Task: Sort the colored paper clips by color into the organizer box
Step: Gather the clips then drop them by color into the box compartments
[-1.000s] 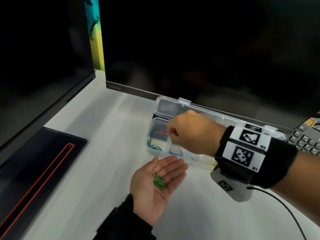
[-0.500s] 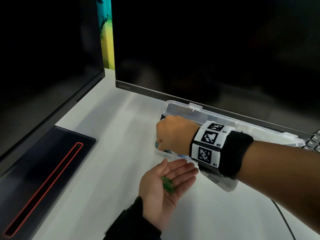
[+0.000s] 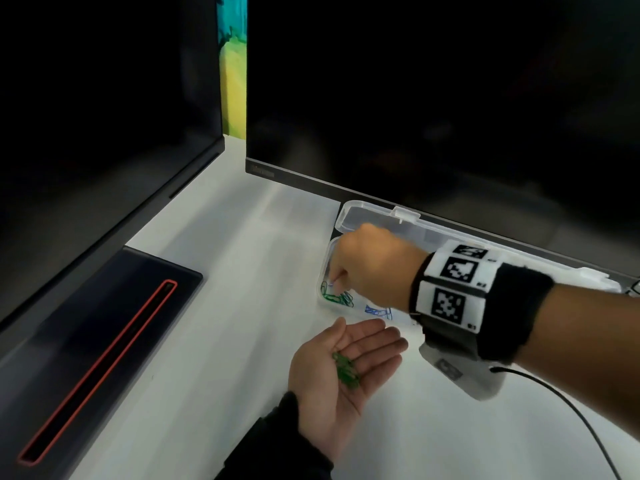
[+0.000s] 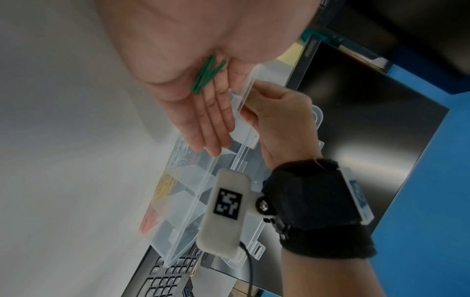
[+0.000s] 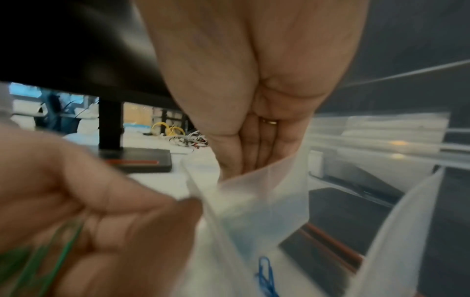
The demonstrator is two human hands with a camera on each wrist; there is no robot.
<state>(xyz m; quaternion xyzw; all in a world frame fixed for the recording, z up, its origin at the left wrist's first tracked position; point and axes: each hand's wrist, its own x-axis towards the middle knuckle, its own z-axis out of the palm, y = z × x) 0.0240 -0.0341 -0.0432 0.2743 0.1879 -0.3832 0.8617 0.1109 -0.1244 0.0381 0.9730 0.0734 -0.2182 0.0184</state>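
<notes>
The clear organizer box (image 3: 372,211) lies under the monitor, lid open. Its front left compartment holds green clips (image 3: 337,296), and blue clips (image 3: 377,311) lie in the one beside it. My right hand (image 3: 334,280) hangs over the green compartment with its fingertips bunched and pointing down; whether they hold a clip is hidden. My left hand (image 3: 360,344) lies palm up in front of the box, fingers straight, with green clips (image 3: 346,372) loose on the palm. In the left wrist view these clips (image 4: 207,75) show, along with yellow clips (image 4: 166,185) and red clips (image 4: 150,221) in further compartments.
Two dark monitors stand behind and to the left. A black monitor base with a red stripe (image 3: 97,341) lies on the white desk at left. A keyboard (image 4: 165,281) sits beyond the box's right end. A black cable (image 3: 571,410) trails from my right wristband.
My right hand moved from the back left compartment, where a red clip lies, forward to the green compartment. The left palm with its green clips stayed in place.
</notes>
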